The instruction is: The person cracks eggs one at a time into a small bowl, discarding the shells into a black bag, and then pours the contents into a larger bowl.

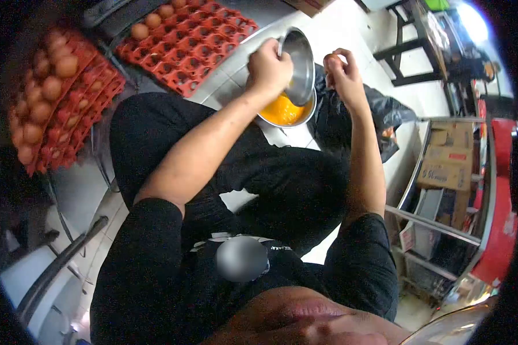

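Note:
My left hand grips the rim of a small metal bowl, which is tipped steeply on its side. Directly below it stands a larger metal pot holding bright orange-yellow liquid egg, partly covered by the bowl in this view. To the right, my right hand is raised with its fingers curled round a brown egg; I cannot tell whether it is whole or just shell. A black plastic bag lies open under that hand, beside the pot.
A red egg tray with mostly bare cups and a few brown eggs lies at upper left. Stacked trays full of eggs stand at far left. Right are a metal rack with cardboard boxes and a dark table.

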Action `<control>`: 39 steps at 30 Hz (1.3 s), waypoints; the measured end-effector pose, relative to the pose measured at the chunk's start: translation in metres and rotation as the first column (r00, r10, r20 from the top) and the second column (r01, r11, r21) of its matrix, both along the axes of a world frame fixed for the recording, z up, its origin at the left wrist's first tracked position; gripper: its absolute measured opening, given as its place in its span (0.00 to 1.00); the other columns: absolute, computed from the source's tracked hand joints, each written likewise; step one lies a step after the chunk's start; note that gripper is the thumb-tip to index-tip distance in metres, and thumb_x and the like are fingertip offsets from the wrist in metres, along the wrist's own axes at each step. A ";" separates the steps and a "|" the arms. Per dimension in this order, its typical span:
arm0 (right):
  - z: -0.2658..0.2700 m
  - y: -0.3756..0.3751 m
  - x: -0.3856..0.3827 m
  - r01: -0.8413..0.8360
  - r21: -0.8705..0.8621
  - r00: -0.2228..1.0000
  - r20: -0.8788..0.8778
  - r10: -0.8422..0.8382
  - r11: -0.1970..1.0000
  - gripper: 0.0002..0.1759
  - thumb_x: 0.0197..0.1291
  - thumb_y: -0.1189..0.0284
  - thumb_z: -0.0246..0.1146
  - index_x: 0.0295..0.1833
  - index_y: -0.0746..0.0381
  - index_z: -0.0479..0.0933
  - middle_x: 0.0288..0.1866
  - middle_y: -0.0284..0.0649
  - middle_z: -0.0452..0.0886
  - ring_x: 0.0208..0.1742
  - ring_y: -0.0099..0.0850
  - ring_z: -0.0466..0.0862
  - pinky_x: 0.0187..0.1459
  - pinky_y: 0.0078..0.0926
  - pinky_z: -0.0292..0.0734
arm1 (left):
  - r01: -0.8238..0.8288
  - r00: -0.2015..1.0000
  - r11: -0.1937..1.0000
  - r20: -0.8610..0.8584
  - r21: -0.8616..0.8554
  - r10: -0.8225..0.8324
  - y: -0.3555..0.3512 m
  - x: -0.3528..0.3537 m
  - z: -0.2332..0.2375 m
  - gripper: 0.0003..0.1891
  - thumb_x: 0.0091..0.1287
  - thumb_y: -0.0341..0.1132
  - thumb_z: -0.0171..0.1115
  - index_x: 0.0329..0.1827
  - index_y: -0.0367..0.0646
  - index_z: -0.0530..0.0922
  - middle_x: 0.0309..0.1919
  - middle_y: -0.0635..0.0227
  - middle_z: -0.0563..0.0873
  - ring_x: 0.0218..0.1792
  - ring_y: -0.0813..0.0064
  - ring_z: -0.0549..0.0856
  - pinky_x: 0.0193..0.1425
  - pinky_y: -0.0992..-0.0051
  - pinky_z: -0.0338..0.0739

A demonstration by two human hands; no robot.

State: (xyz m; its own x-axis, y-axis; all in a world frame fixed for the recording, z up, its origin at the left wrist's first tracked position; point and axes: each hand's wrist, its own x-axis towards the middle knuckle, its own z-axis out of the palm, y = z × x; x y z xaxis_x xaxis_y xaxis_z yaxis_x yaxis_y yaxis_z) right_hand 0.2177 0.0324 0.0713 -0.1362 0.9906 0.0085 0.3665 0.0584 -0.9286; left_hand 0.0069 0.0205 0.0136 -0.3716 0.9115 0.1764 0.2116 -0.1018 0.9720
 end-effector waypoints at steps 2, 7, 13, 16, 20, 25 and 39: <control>0.003 -0.020 0.009 -0.208 0.518 0.791 0.588 -0.169 0.830 0.18 0.73 0.66 0.63 0.64 0.60 0.76 0.44 0.46 0.89 0.41 0.42 0.90 0.43 0.36 0.84 | -0.013 0.999 0.999 -0.051 0.034 0.015 0.002 -0.002 -0.004 0.07 0.60 0.34 0.66 0.30 0.41 0.80 0.25 0.53 0.86 0.29 0.49 0.88 0.37 0.54 0.80; -0.027 -0.038 0.023 -0.109 0.550 0.775 0.569 -0.276 0.828 0.16 0.73 0.58 0.62 0.61 0.51 0.80 0.44 0.43 0.90 0.45 0.47 0.90 0.45 0.46 0.86 | 0.092 0.995 0.991 0.035 0.097 -0.096 0.001 -0.007 -0.006 0.08 0.62 0.24 0.63 0.25 0.39 0.74 0.16 0.73 0.76 0.19 0.84 0.72 0.23 0.72 0.63; -0.074 -0.022 0.023 -0.309 0.122 0.678 0.724 0.129 0.943 0.23 0.70 0.54 0.66 0.63 0.53 0.76 0.39 0.46 0.89 0.42 0.51 0.90 0.44 0.49 0.85 | 0.161 0.973 0.986 0.159 0.045 -0.166 -0.006 -0.002 -0.004 0.05 0.66 0.19 0.59 0.33 0.38 0.74 0.24 0.74 0.79 0.22 0.87 0.75 0.25 0.78 0.64; -0.066 -0.016 0.011 -0.276 0.164 0.756 0.646 0.108 0.947 0.25 0.66 0.56 0.68 0.63 0.55 0.74 0.35 0.43 0.88 0.39 0.50 0.90 0.42 0.50 0.85 | 0.183 0.967 0.983 0.178 0.004 -0.181 -0.008 -0.002 0.002 0.06 0.66 0.18 0.59 0.35 0.37 0.73 0.26 0.71 0.80 0.23 0.86 0.75 0.26 0.79 0.65; -0.074 -0.017 -0.004 -0.221 0.179 0.762 0.646 0.055 0.959 0.19 0.59 0.62 0.67 0.55 0.52 0.76 0.30 0.40 0.87 0.35 0.49 0.89 0.39 0.50 0.84 | 0.194 0.977 0.981 0.085 -0.002 -0.194 -0.008 0.001 -0.002 0.06 0.66 0.18 0.58 0.34 0.39 0.72 0.22 0.77 0.76 0.21 0.89 0.72 0.24 0.78 0.60; -0.079 -0.015 -0.009 -0.297 0.136 0.714 0.689 0.125 0.945 0.11 0.58 0.61 0.67 0.38 0.56 0.80 0.29 0.38 0.87 0.34 0.46 0.89 0.39 0.47 0.85 | 0.196 0.975 0.981 0.101 0.004 -0.196 -0.008 0.002 -0.009 0.07 0.65 0.20 0.60 0.31 0.39 0.72 0.20 0.81 0.72 0.20 0.91 0.67 0.24 0.78 0.56; -0.108 0.004 -0.005 -0.384 0.123 0.757 0.609 0.236 0.915 0.18 0.54 0.60 0.72 0.41 0.63 0.79 0.32 0.50 0.85 0.37 0.50 0.87 0.43 0.44 0.82 | 0.230 0.972 0.971 0.043 0.068 -0.233 -0.015 0.002 -0.009 0.03 0.66 0.22 0.62 0.35 0.38 0.76 0.21 0.82 0.74 0.20 0.92 0.68 0.23 0.81 0.57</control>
State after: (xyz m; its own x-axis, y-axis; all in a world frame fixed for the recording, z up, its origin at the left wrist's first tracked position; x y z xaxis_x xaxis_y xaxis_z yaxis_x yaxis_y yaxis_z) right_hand 0.2123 0.0362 -0.0362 -0.4880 0.8716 0.0457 0.7459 0.4437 -0.4967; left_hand 0.0089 0.0053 0.0049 -0.1619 0.9615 0.2219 0.1266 -0.2028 0.9710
